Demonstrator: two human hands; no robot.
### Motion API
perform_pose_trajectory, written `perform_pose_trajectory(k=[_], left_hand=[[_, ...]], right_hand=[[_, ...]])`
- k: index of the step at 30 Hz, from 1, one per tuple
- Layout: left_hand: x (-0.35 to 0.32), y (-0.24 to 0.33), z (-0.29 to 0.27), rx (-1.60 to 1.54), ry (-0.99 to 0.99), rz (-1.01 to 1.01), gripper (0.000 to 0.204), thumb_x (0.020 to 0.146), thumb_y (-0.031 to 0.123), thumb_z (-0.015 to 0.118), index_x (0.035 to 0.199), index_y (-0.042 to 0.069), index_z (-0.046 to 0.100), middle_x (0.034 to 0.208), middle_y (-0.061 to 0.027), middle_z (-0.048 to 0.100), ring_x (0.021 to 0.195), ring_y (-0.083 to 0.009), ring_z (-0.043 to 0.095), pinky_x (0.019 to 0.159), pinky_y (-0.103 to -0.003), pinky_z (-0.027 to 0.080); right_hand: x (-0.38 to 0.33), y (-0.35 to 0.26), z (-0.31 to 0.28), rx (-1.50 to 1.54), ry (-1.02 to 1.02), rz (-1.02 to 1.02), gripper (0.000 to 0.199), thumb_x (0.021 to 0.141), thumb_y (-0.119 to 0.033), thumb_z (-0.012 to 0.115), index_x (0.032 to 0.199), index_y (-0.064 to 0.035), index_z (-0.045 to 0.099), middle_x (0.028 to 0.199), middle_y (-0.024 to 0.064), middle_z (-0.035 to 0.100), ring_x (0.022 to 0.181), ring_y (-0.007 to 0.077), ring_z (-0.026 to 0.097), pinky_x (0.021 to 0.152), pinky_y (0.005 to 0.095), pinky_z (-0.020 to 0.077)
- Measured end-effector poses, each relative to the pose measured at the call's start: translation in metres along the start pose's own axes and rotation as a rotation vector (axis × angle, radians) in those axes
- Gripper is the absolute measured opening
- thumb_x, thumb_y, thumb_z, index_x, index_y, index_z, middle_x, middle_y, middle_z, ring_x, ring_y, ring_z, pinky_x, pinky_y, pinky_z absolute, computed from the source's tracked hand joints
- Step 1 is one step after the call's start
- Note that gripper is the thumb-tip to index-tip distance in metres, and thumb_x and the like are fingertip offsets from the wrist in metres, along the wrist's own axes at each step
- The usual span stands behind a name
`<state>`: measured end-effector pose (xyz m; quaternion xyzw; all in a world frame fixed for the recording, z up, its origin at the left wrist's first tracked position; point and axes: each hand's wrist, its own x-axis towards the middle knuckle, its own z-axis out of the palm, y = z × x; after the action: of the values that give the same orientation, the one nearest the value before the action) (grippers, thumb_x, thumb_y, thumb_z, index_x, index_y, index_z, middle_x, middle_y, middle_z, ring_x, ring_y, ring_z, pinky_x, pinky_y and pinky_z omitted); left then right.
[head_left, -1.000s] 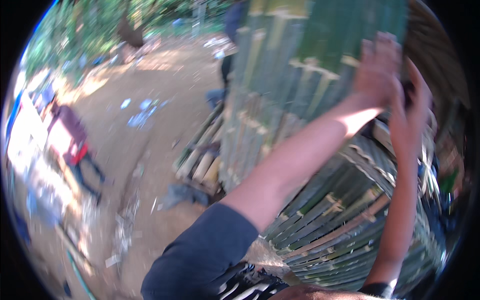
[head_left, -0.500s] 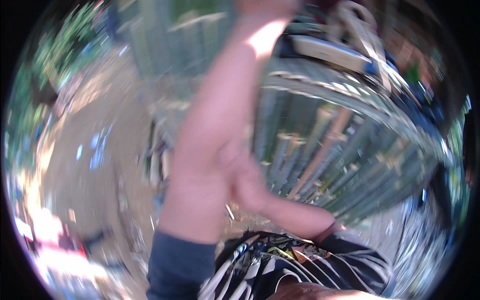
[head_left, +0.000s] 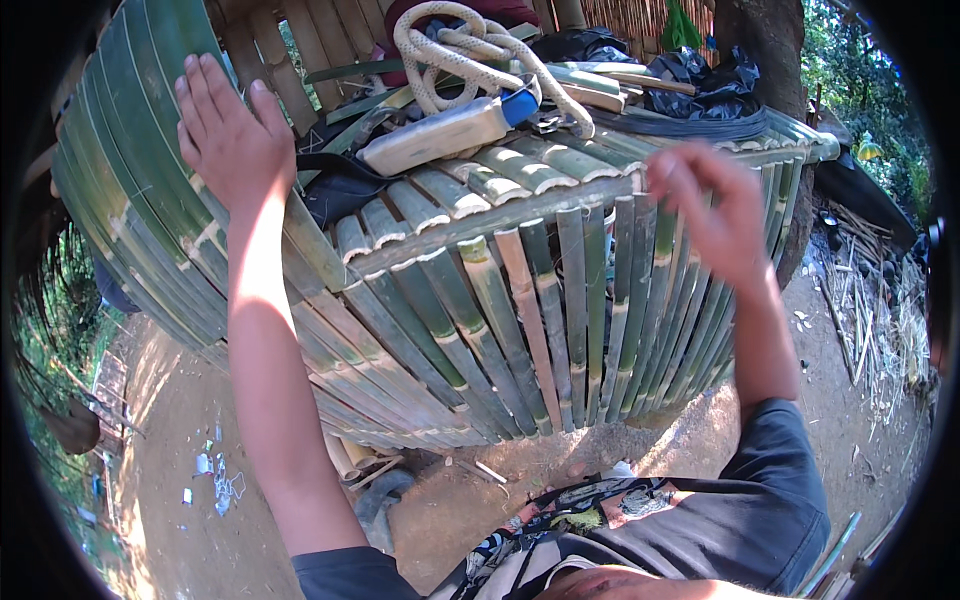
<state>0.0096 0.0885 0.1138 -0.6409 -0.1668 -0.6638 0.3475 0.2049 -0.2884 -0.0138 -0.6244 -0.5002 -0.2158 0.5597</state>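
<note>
My left hand (head_left: 235, 140) lies flat against a tall panel of green split bamboo (head_left: 125, 150) at the left, its fingers stretched upward. My right hand (head_left: 708, 205) is a little blurred and hovers near the right part of the bamboo bench (head_left: 490, 215). Its fingers are loosely bent, apart from the thumb, and nothing shows in them. Upright bamboo slats (head_left: 545, 320) close the bench's front, some green and some pale brown.
On the bench top lie a coiled pale rope (head_left: 440, 50), a whitish bottle with a blue cap (head_left: 435, 137), split bamboo pieces and black plastic bags (head_left: 720, 85). A tree trunk (head_left: 760, 50) stands behind at the right. Litter (head_left: 220, 475) and dry stalks are scattered on the dirt ground.
My view has swung, and the heavy blur has mostly gone. My arms, crossing in the picture before, are now apart: left hand on the panel, right hand raised at the right.
</note>
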Motion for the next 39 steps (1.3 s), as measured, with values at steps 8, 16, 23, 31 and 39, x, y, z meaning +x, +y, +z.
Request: perform_pose_trajectory(k=[8,16,23,31,39], left_hand=[[0.007,0.004,-0.007,0.052,-0.032,0.000,0.066,0.105,0.038,0.046,0.161,0.006,0.032,0.167,-0.0115,0.033,0.155,-0.0318,0.028,0.123,-0.048,0.022],[0.006,0.001,-0.013,0.094,-0.080,0.051,0.065,0.106,0.033,0.047,0.162,0.005,0.030,0.168,-0.0136,0.032,0.155,-0.0338,0.028,0.124,-0.048,0.023],[0.009,0.002,-0.010,0.109,-0.080,0.075,0.064,0.106,0.032,0.048,0.161,0.005,0.030,0.166,-0.0157,0.034,0.154,-0.0351,0.030,0.124,-0.049,0.024],[0.012,-0.007,-0.010,0.170,-0.016,0.142,0.063,0.103,0.031,0.055,0.154,-0.002,0.041,0.157,-0.0225,0.045,0.146,-0.0410,0.042,0.121,-0.048,0.032],[0.008,0.002,-0.014,0.188,-0.102,0.005,0.065,0.104,0.035,0.047,0.159,0.002,0.033,0.164,-0.0188,0.036,0.151,-0.0380,0.034,0.121,-0.051,0.027]], right_hand=[[0.203,0.191,-0.164,-0.982,-0.306,-0.126,0.023,0.089,-0.001,0.058,0.103,0.0023,0.076,0.093,0.0200,0.074,0.088,0.0325,0.073,0.081,0.0380,0.0570],[0.223,0.206,-0.150,-1.051,-0.851,0.427,0.029,0.078,0.000,0.060,0.095,-0.0064,0.082,0.086,0.0121,0.078,0.073,0.0270,0.074,0.059,0.0419,0.0582],[0.231,0.260,-0.146,-0.849,-0.951,0.133,0.037,0.075,0.006,0.059,0.100,-0.0079,0.083,0.093,0.0114,0.080,0.083,0.0229,0.076,0.076,0.0352,0.0589],[0.245,0.288,-0.147,-1.117,-1.060,-0.072,0.043,0.066,0.002,0.060,0.102,-0.0083,0.081,0.095,0.0184,0.077,0.087,0.0347,0.074,0.078,0.0444,0.0570],[0.243,0.320,-0.188,-0.538,-0.993,0.085,0.021,0.074,0.006,0.064,0.088,-0.0012,0.077,0.082,0.0096,0.076,0.081,0.0171,0.070,0.080,0.0313,0.0552]])
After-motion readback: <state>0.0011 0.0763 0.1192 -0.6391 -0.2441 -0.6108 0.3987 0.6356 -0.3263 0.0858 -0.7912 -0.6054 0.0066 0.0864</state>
